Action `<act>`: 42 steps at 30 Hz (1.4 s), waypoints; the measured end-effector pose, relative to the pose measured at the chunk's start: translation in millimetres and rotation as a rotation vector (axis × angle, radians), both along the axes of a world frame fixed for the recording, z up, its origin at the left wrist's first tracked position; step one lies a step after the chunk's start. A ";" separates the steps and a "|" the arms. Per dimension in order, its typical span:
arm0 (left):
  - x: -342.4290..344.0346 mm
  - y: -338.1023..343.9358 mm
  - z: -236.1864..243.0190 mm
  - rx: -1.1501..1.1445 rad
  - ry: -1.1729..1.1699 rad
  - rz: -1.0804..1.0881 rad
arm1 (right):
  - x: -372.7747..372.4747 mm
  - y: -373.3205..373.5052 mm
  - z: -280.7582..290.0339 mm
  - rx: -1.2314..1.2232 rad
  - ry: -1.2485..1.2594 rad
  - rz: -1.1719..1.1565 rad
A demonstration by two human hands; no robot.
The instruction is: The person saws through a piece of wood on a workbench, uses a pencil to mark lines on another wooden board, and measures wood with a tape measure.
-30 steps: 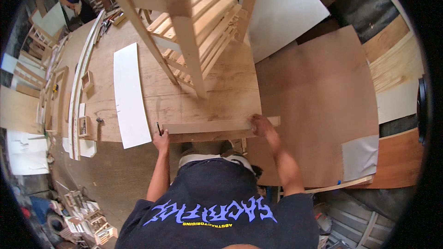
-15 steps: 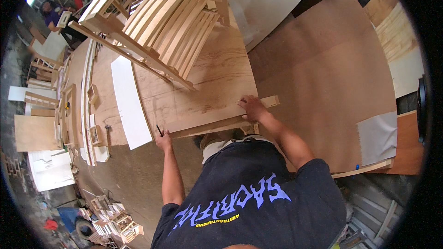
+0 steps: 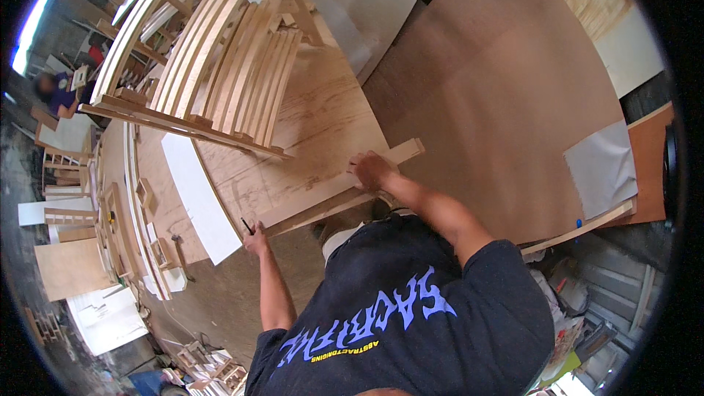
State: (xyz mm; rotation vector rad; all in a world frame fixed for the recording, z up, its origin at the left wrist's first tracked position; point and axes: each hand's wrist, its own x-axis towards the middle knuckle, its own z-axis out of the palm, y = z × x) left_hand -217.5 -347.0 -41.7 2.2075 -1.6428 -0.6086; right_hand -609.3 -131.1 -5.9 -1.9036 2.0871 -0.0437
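My left hand [image 3: 255, 238] is closed round a dark pencil [image 3: 247, 225] at the left end of a long, pale wooden strip [image 3: 312, 202] along the near edge of the plywood worktop [image 3: 330, 110]. My right hand [image 3: 372, 170] grips the strip near its right end, fingers bent over it. A white curved board [image 3: 194, 191] lies just left of the strip. Beyond my hands a slatted wooden frame [image 3: 220, 51] stands on the worktop.
Long strips [image 3: 133, 191], small wooden boxes [image 3: 161, 251] and a hammer [image 3: 180, 249] lie at left. A co-worker [image 3: 62, 92] is behind stacked wooden pieces at upper left. A large brown sheet [image 3: 499, 103] fills the right; scrap wood [image 3: 220, 367] lies low at left.
The view has turned, so the strip appears more slanted and higher at its right end. My right hand sits slightly farther from that end. My left hand still holds the pencil.
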 end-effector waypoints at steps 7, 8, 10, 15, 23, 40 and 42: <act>24.4 -16.4 -28.7 -0.068 0.047 -0.114 | 23.3 -7.6 8.6 -0.057 0.067 -0.085; 19.5 -14.6 -22.5 -0.056 0.028 -0.130 | 26.1 -9.6 5.9 -0.021 0.059 -0.073; 13.5 -14.2 -13.6 -0.030 0.006 -0.163 | 38.5 -20.5 4.3 0.042 0.033 -0.037; 28.6 -23.9 -5.2 0.066 0.024 -0.217 | 95.6 -59.5 9.5 -0.082 -0.032 0.021; 35.1 -52.5 15.6 0.307 0.062 -0.391 | 173.9 -120.8 -5.6 -0.168 -0.073 0.112; 31.7 -57.7 44.6 0.248 0.069 -0.507 | 254.4 -183.3 1.0 -0.198 -0.186 0.028; 31.3 -60.4 46.0 0.285 0.074 -0.504 | 257.4 -185.9 2.3 -0.142 -0.134 0.035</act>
